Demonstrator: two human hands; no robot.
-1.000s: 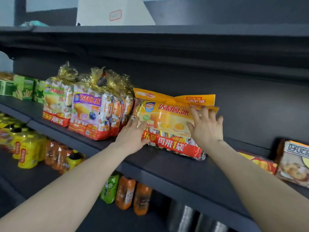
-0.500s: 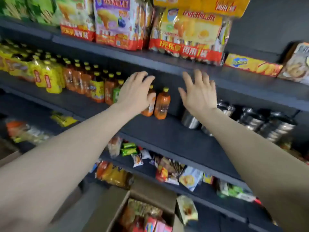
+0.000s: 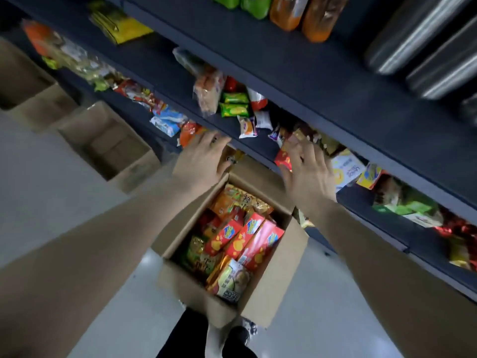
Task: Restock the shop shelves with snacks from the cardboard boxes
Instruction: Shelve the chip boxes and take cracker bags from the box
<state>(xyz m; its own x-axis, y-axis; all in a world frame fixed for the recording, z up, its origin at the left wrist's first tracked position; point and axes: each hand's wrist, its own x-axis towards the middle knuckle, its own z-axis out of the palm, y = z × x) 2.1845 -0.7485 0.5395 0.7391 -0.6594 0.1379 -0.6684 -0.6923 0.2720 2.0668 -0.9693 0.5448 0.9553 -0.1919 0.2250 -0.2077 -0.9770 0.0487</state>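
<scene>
- Where the grey floor [image 3: 64, 202] runs out at the near edge of the view: one dark shoe [image 3: 238, 337], just behind the near corner of the box.
- Cardboard box [image 3: 268, 288], one, top open, on the floor at the foot of the shelving, full of snack packets.
- Red packets [image 3: 245, 236], several, side by side across the middle of the box; pale packet [image 3: 232, 280] at its near corner.
- Left hand [image 3: 201, 158], above the far left corner of the box, fingers slack, nothing held.
- Right hand [image 3: 307, 171], above the far right edge of the box, fingers spread, nothing held; fingertips overlap a red pack at the shelf's front edge, contact unclear.
- Empty cardboard boxes [image 3: 108, 143], two, on the floor to the left along the foot of the shelving.
- Lower shelf [image 3: 258, 147]: mixed small snacks, among them green packets [image 3: 233, 109], near its front edge.
- Upper shelf [image 3: 296, 73]: orange bottles [image 3: 317, 19] at the back, steel containers [image 3: 418, 40] toward the right end.
</scene>
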